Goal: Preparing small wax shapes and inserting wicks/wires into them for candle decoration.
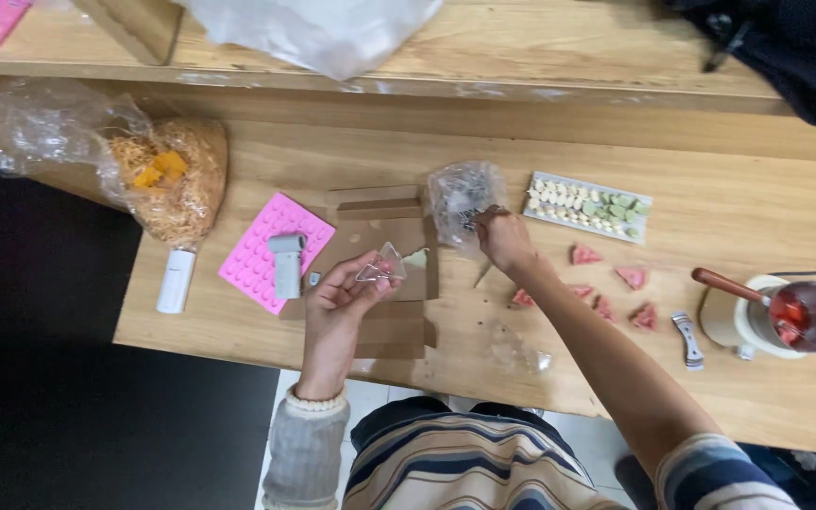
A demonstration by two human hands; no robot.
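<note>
Left hand (337,300) pinching a clear triangle mould (382,263) at its fingertips above the cardboard (391,326), apex pointing away, long axis slanting up-right, right hand (502,238) gripping a crinkled plastic bag (463,196).

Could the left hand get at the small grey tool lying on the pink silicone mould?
Probably yes: the left hand is beside the grey tool on the pink silicone mould, nothing between, but it already holds a clear triangular piece.

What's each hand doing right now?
Left hand: closed on a clear triangular piece.
Right hand: reaching into the clear plastic bag; grip cannot be told.
</note>
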